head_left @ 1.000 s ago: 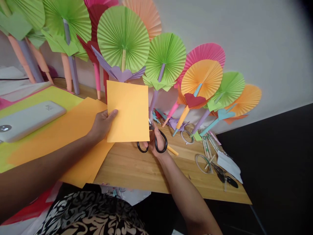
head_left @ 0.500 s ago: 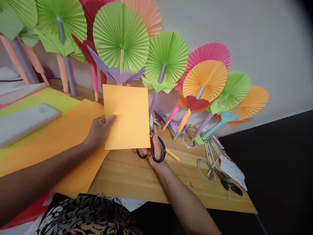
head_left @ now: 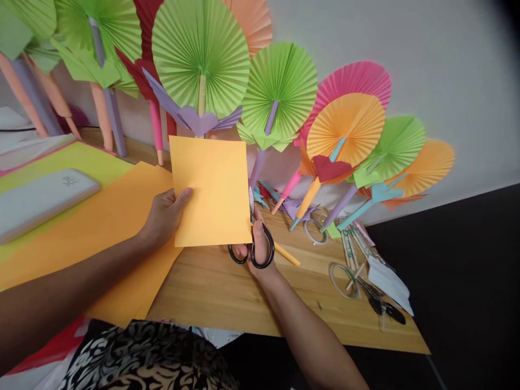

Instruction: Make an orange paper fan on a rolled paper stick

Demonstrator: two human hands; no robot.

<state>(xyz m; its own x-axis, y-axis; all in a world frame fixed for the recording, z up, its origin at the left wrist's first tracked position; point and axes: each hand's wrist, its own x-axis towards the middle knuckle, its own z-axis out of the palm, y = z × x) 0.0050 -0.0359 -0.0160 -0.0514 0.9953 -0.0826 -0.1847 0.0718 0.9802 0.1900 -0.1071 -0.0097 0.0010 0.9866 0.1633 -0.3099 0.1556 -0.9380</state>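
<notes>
My left hand (head_left: pixel 164 215) pinches the left edge of a yellow-orange sheet of paper (head_left: pixel 213 189), thumb in front and fingers behind. The sheet is held up over the table, facing me. At its right edge, my right hand (head_left: pixel 260 244) grips black-handled scissors (head_left: pixel 264 254), with thumb and fingers through the loops. Part of one blade shows beside the paper's right edge; the rest is hidden behind the sheet, so I cannot tell how far the blades are apart.
Pleated paper fans (head_left: pixel 276 92) on rolled-paper stems lean along the wall. Large orange sheets (head_left: pixel 134 216) and a white device (head_left: pixel 49 203) lie left on the wooden table (head_left: pixel 211 292). Tape rolls (head_left: pixel 314 232), a second pair of scissors (head_left: pixel 382 306) and an orange paper tube (head_left: pixel 287 253) lie right.
My view has shifted slightly. Both hands keep their holds, and the paper and scissors stay almost in the same place.
</notes>
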